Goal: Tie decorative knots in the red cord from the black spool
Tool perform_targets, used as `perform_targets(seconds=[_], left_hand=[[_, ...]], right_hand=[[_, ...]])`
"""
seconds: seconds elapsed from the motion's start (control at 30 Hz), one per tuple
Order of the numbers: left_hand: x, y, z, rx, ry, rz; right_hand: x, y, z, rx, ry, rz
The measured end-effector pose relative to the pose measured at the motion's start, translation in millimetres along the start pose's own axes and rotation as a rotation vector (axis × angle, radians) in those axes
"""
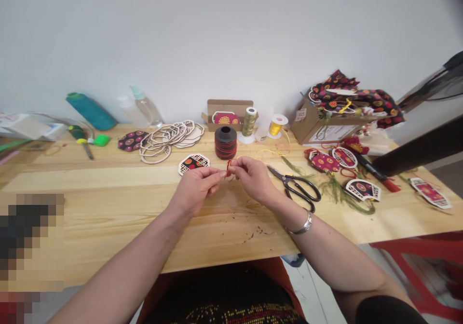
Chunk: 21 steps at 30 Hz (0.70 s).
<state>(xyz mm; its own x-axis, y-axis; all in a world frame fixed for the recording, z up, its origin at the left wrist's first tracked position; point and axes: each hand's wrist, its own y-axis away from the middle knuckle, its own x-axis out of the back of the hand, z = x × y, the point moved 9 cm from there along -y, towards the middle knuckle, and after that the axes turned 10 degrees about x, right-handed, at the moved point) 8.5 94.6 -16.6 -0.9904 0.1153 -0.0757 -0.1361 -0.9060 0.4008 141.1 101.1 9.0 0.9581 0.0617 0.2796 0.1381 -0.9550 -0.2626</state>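
Observation:
A short piece of red cord is pinched between my two hands above the wooden table. My left hand grips it with thumb and forefinger from the left. From the right, my right hand closes its fingertips on the same cord. Just behind them stands a dark spool wound with red thread. An ornament with a pale cut-out frame and patterned cloth lies beyond my left hand. Black-handled scissors rest to the right of my right wrist.
Pale wooden frames are piled at the back left. A green thread spool and a yellow one stand behind. A cardboard box with patterned cloth stands at right, near tasselled ornaments. A black pole slants in from the right.

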Motion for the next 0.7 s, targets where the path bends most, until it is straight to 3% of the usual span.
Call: perform_targets(seconds=[0.23,0.47,0.7], left_hand=[[-4.8,6,8,-0.119,-0.258,0.03],[-17.7,34,34,-0.689,-0.7,0.21],[-29.8,45,29,-0.898,-1.043,0.314]], right_hand=[[1,0,2,-0.026,-0.049,0.03],[-10,1,15,-0.126,-0.359,0.022],[-12,4,18,-0.191,-0.459,0.042]])
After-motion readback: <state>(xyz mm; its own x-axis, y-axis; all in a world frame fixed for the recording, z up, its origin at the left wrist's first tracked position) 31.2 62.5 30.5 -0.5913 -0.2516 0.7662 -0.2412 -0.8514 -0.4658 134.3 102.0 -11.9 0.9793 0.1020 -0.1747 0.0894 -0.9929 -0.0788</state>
